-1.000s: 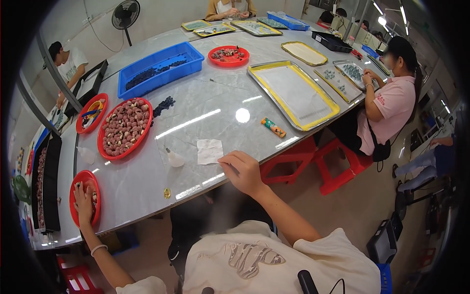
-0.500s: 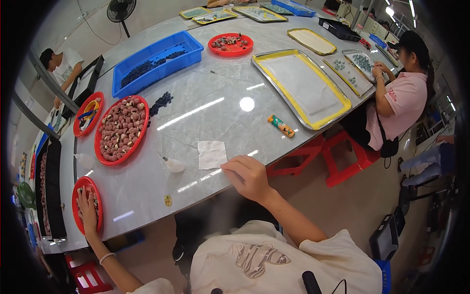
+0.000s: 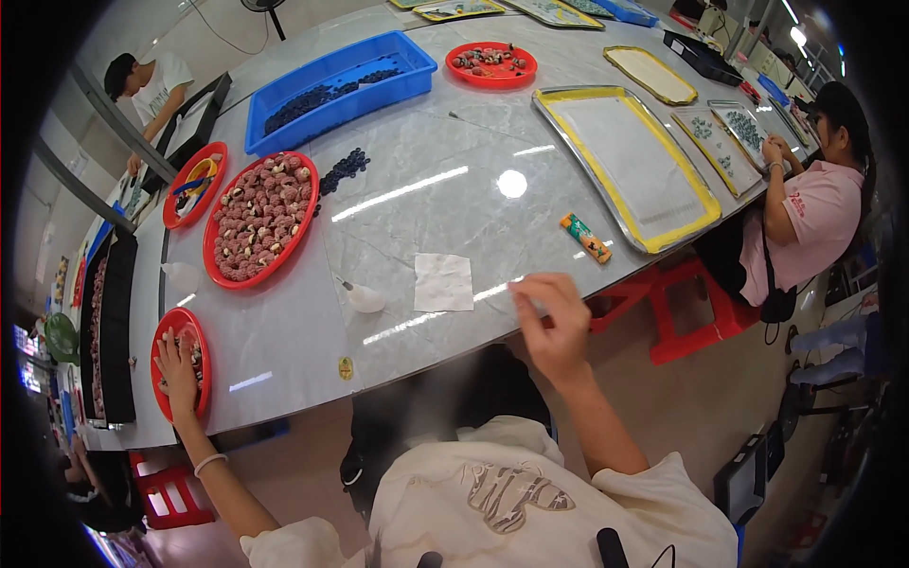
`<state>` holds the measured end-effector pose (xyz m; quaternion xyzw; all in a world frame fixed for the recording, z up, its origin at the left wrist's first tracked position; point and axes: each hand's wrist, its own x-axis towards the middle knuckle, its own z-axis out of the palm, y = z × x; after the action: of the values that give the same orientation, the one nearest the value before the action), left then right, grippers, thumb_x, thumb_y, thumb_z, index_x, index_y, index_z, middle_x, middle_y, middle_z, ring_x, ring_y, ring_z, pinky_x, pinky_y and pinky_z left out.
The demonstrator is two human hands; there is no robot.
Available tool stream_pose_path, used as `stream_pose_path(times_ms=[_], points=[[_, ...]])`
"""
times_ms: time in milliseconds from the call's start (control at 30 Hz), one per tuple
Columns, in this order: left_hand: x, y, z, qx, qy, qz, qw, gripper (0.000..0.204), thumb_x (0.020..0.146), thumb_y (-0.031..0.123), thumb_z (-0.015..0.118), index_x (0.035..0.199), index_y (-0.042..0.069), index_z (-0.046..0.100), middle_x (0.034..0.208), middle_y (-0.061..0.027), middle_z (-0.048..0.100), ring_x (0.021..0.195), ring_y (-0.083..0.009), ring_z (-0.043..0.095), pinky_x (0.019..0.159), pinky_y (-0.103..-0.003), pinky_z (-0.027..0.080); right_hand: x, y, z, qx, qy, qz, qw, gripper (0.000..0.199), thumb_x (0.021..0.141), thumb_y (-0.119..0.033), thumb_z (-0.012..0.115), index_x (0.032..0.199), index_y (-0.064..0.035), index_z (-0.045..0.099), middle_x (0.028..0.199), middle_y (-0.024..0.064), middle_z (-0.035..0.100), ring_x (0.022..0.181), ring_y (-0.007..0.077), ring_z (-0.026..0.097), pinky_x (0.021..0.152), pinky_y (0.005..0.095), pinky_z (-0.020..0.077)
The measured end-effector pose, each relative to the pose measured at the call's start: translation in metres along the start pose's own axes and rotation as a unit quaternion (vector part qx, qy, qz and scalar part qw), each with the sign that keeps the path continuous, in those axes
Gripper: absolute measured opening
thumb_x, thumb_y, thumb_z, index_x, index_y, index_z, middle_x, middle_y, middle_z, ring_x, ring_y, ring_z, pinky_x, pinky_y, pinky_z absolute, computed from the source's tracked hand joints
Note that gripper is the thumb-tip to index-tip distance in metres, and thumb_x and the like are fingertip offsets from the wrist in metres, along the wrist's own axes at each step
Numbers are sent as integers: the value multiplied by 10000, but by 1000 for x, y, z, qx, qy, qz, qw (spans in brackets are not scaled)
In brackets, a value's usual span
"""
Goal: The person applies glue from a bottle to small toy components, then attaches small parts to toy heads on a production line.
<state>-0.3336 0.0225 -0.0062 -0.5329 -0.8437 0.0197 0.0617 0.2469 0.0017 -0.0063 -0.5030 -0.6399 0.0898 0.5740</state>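
Note:
At the table's near left, my left hand [image 3: 177,371] reaches into a small red dish [image 3: 204,402]. Its fingers lie stretched out over small pieces that it partly covers. My right hand [image 3: 557,327] hovers at the front edge, thumb and forefinger drawn together as in a pinch. Whatever the fingertips hold, if anything, is too small to make out. A white square of paper [image 3: 443,283] lies flat to the left of that hand, not touched by it. Beside the paper rests a small white squeeze bottle with a thin tip [image 3: 365,298].
A red tray of pinkish-red balls [image 3: 260,222] stands near loose dark beads [image 3: 343,170] and a blue bin [image 3: 417,87]. A yellow-edged tray [image 3: 677,227] and an orange-green tube [image 3: 585,239] lie right. A co-worker in pink [image 3: 819,204] sits there; a red stool [image 3: 677,346] stands below.
My right hand has moved away from the paper's right edge, out to the right. My left hand stays in the small red dish. The whole view has shifted a little.

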Motion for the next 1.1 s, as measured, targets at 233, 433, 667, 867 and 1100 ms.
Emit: stream_pose_path(times_ms=[233, 433, 667, 867, 1100], points=[[-24, 56, -46, -72, -15, -62, 995, 612, 853, 589, 239, 1358, 244, 227, 1439, -76, 130, 1307, -374, 90, 967, -631, 78, 36, 27, -40, -320, -47, 22, 946, 261, 738, -19, 552, 998, -27, 567, 1031, 105, 543, 963, 278, 473, 856, 361, 364], [-22, 67, -61, -69, -18, -87, 994, 593, 855, 566, 273, 1360, 260, 221, 1440, -81, 123, 1310, -371, 71, 944, -657, 65, 56, 39, -25, -228, -42, 52, 971, 266, 726, 24, 546, 987, -18, 575, 1053, 97, 550, 945, 277, 480, 822, 332, 397], [-30, 73, -60, -68, -44, -172, 982, 573, 857, 521, 339, 1358, 269, 222, 1445, -67, 103, 1319, -342, 61, 949, -657, 25, 95, 49, 7, -60, -184, 63, 979, 315, 701, 82, 552, 998, -19, 575, 1071, 92, 525, 913, 239, 495, 696, 282, 464], [-17, 84, -63, -62, -28, -136, 988, 494, 893, 461, 291, 1334, 241, 301, 1435, -55, 164, 1319, -328, 91, 989, -591, 37, 133, 50, 17, -56, -259, 35, 964, 362, 685, 76, 565, 1033, -27, 568, 1099, 90, 502, 962, 245, 470, 759, 295, 438], [-5, 105, -72, -94, -38, -175, 979, 472, 895, 400, 314, 1314, 185, 344, 1409, -113, 211, 1317, -289, 121, 1026, -502, 97, 156, 57, 3, -24, -296, 102, 950, 347, 675, 46, 584, 1014, -26, 570, 1105, 109, 477, 980, 255, 460, 821, 325, 404]])
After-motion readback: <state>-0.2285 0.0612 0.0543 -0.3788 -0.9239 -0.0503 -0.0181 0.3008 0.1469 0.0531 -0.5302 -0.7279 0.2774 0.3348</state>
